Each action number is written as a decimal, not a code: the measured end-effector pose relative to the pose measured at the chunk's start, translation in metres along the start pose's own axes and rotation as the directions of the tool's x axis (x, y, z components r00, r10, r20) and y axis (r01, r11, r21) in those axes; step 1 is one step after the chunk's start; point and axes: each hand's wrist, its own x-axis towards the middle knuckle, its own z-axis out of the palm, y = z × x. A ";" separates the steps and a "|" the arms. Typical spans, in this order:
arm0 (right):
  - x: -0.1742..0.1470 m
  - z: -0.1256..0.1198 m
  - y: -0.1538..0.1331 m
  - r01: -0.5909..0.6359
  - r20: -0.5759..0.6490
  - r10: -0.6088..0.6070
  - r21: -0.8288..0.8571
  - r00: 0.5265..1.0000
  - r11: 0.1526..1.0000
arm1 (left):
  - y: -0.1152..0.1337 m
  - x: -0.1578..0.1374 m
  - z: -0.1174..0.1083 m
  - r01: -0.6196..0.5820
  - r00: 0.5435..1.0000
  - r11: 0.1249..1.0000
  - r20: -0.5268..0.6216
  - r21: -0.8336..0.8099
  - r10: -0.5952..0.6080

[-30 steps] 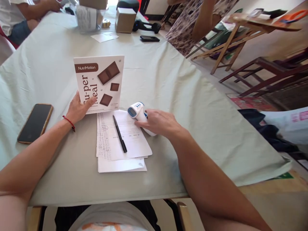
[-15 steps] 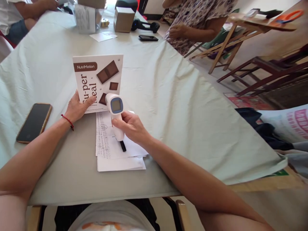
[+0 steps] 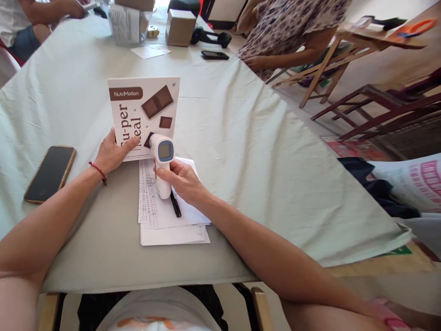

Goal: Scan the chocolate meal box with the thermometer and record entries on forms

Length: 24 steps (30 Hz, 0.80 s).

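My left hand [image 3: 115, 149] grips the lower left edge of a white box [image 3: 160, 92] printed with chocolate pieces and "NutriMotion", its thumb across the front. In my right hand [image 3: 182, 179] is a white infrared thermometer [image 3: 161, 179], held by the handle. Its blue-rimmed screen faces me, and the upper body covers the box's lower right corner. Whether the two touch I cannot tell. Below lie stacked sheets of paper [image 3: 172, 235], partly covered with small writing. A black pen [image 3: 175, 204] rests on them beside the thermometer's handle.
A smartphone [image 3: 50, 174] lies left of my forearm. Farther back are another phone [image 3: 215, 55], a small cardboard box [image 3: 179, 28], a clear plastic container [image 3: 126, 25] and a paper slip [image 3: 151, 51]. One person sits far left; another stands behind the table [image 3: 262, 151], near a wooden stand [image 3: 375, 37].
The thermometer has shifted slightly left relative to the paper and stands more upright, showing more of the pen. The box stays in my left hand. The person at the back has lowered an arm.
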 end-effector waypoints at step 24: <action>-0.002 0.002 -0.003 -0.009 0.005 0.009 0.031 1.000 0.999 | 0.004 0.000 -0.003 0.024 0.999 0.999 0.027 0.036 -0.025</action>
